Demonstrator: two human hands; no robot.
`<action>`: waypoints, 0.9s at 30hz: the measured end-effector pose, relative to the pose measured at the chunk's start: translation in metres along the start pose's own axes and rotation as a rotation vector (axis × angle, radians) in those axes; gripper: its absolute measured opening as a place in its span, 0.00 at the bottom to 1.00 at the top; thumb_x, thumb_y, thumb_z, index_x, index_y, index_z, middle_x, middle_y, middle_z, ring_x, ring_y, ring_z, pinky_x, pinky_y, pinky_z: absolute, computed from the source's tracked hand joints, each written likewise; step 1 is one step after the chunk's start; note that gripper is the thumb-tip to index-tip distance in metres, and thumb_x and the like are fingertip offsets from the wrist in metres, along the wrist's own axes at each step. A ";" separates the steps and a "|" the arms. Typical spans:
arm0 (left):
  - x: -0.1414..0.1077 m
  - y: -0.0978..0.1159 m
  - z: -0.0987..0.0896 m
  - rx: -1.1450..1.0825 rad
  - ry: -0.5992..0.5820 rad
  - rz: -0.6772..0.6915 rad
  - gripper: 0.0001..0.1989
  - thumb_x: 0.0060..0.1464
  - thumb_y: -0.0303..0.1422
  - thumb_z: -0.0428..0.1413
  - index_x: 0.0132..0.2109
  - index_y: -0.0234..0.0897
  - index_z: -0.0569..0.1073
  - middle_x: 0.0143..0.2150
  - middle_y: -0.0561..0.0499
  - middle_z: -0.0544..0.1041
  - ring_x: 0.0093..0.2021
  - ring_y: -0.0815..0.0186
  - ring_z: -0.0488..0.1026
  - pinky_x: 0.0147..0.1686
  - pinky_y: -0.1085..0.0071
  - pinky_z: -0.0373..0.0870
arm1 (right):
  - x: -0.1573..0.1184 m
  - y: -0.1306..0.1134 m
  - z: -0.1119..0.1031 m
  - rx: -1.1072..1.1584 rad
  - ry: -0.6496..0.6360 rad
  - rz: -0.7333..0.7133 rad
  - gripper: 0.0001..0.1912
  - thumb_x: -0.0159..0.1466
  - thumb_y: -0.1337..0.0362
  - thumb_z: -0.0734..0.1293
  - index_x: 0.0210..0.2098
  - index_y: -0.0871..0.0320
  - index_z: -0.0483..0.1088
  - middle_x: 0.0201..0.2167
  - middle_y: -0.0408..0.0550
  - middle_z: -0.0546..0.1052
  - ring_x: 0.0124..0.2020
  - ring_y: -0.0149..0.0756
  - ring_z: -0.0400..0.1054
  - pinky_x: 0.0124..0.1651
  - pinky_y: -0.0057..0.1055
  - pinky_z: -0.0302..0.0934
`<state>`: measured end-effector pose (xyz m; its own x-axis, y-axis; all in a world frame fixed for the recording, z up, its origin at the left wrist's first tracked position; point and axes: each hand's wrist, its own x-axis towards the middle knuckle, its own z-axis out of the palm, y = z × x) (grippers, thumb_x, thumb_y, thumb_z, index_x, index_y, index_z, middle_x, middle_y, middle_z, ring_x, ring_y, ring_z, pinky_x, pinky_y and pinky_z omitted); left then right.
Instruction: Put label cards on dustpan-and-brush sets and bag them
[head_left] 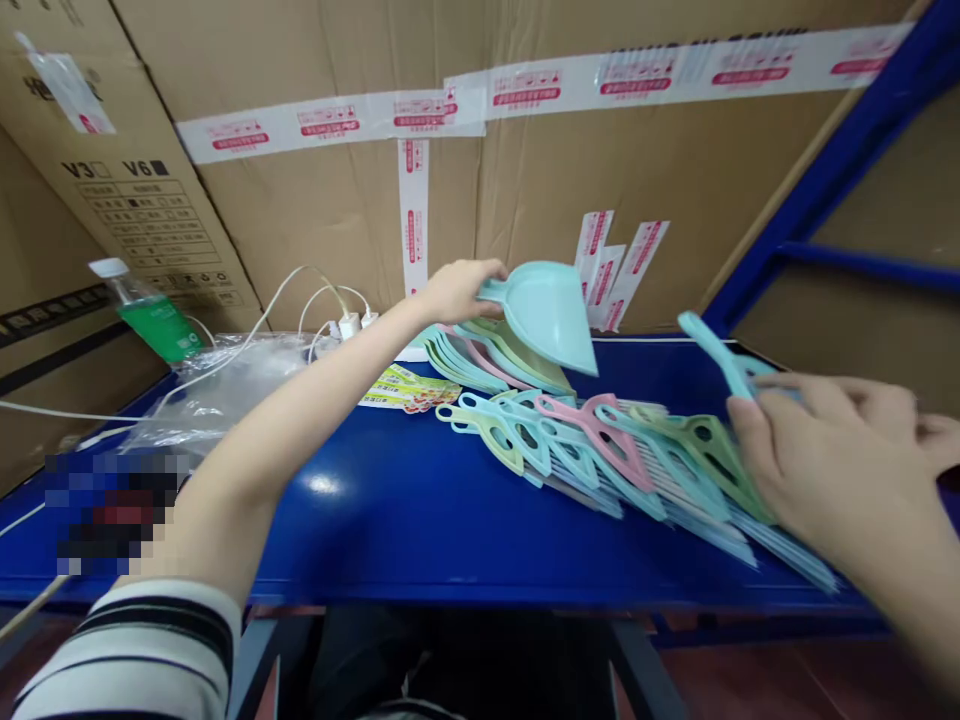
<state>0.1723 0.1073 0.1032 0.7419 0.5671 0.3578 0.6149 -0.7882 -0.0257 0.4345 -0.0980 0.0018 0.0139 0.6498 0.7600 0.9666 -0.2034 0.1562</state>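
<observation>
My left hand (461, 290) is closed round the handle of a light blue dustpan (551, 315), held up over a stack of dustpans (480, 360) in blue, pink and green. At the right, my right hand (832, 450), slightly blurred, grips a light blue handled item (720, 355); its far part is hidden behind the fingers. Between the hands, a row of small brushes (600, 445) with blue, pink and green handles lies overlapping on the blue table (360, 520), bristles towards the front edge.
Printed cards (412, 390) lie left of the dustpans. Further left are a clear plastic bag (240, 380), white cables (247, 340) and a green-labelled bottle (154, 315). Taped cardboard (337, 220) stands behind the table, with a blue metal frame (832, 140) at the right.
</observation>
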 end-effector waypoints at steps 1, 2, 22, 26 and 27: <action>0.009 0.002 0.007 0.009 -0.076 -0.010 0.25 0.53 0.34 0.58 0.59 0.36 0.69 0.56 0.46 0.75 0.53 0.57 0.73 0.52 0.65 0.67 | -0.008 0.005 0.007 0.004 -0.003 0.024 0.27 0.66 0.56 0.46 0.22 0.55 0.68 0.36 0.64 0.78 0.41 0.56 0.65 0.36 0.50 0.54; 0.016 0.003 0.012 0.024 -0.146 -0.009 0.26 0.54 0.33 0.58 0.60 0.37 0.68 0.57 0.46 0.75 0.54 0.57 0.72 0.53 0.65 0.66 | -0.015 0.009 0.014 0.019 -0.012 0.024 0.27 0.66 0.55 0.46 0.22 0.54 0.68 0.34 0.62 0.79 0.41 0.56 0.67 0.39 0.53 0.55; 0.033 0.001 0.027 0.282 -0.456 0.147 0.22 0.55 0.31 0.51 0.56 0.43 0.75 0.54 0.48 0.78 0.57 0.59 0.70 0.55 0.67 0.63 | -0.013 0.017 0.017 0.468 -0.538 -0.008 0.25 0.63 0.50 0.54 0.49 0.57 0.69 0.51 0.65 0.77 0.53 0.58 0.71 0.52 0.54 0.65; 0.031 0.005 0.026 0.312 -0.441 0.146 0.22 0.55 0.33 0.52 0.57 0.41 0.75 0.54 0.47 0.78 0.57 0.58 0.70 0.55 0.67 0.63 | -0.006 0.014 0.018 0.445 -0.519 -0.026 0.22 0.63 0.52 0.55 0.48 0.56 0.71 0.46 0.64 0.79 0.51 0.58 0.71 0.50 0.56 0.64; 0.031 0.006 0.025 0.315 -0.442 0.142 0.22 0.55 0.33 0.52 0.57 0.42 0.75 0.54 0.47 0.78 0.56 0.58 0.70 0.55 0.67 0.64 | -0.005 0.013 0.019 0.448 -0.507 -0.033 0.22 0.63 0.53 0.55 0.46 0.56 0.71 0.45 0.64 0.79 0.49 0.59 0.71 0.49 0.55 0.64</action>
<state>0.2057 0.1255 0.0905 0.8230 0.5603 -0.0932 0.5005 -0.7930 -0.3472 0.4517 -0.0900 -0.0123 -0.0047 0.9358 0.3526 0.9797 0.0749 -0.1858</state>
